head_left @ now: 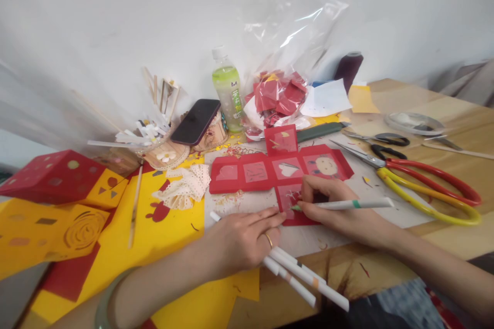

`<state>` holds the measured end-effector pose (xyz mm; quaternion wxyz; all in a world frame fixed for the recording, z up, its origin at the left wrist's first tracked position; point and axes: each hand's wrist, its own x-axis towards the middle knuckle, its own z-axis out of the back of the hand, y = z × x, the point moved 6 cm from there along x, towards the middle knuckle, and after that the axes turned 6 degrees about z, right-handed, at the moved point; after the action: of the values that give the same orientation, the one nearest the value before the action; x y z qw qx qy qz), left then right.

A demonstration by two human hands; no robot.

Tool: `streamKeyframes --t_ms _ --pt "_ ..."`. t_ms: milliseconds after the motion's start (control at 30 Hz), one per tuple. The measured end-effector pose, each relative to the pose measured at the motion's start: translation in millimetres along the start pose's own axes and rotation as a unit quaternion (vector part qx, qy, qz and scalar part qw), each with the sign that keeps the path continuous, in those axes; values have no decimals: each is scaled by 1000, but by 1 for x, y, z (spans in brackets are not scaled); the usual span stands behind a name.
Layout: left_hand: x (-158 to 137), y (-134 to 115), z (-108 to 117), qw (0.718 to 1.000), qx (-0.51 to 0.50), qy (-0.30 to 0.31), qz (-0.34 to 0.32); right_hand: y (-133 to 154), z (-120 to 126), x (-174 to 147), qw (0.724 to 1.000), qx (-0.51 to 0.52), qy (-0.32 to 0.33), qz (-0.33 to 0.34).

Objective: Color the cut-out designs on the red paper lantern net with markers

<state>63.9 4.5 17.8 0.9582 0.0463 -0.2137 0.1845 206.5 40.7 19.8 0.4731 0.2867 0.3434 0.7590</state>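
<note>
My right hand [334, 211] grips a white marker with a green band [353, 204], its green tip on the lowest panel of a red paper cutout [262, 188]. The cutout lies flat like an unfolded box, with clear windows showing a heart, a round face and line drawings. My left hand [247, 241] is closed over several white markers [303, 273] that stick out below the palm. Its fingertips press the left edge of the panel where the green tip is. Pale green strokes show there, partly hidden by my right fingers.
Large scissors [428, 175] with red and yellow handles lie right, near black-handled scissors [386, 138]. A drink bottle [230, 90], a phone [196, 121] and a plastic bag of red scraps [276, 95] stand at the back. Yellow paper [173, 247] and decorated paper boxes [50, 177] occupy the left.
</note>
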Motion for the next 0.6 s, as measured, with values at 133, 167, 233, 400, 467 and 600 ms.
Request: streamKeyframes --t_ms 133,167,233,400,467,600 --pt "0 0 -1 1000 0 -3 1 1 0 0 1000 -1 4 2" --pt "0 0 -1 1000 0 -3 2 2 0 0 1000 0 2 3" --pt "1 0 1 1000 -1 -8 1 1 0 0 1000 2 -1 5" --pt "2 -1 3 1000 -2 -6 -2 -2 10 -2 997 31 -73 18" --pt "1 -1 3 1000 4 -8 -7 -5 23 -6 988 41 -145 18" --pt "0 -1 7 999 6 -40 -2 -10 45 -17 979 -74 -189 30"
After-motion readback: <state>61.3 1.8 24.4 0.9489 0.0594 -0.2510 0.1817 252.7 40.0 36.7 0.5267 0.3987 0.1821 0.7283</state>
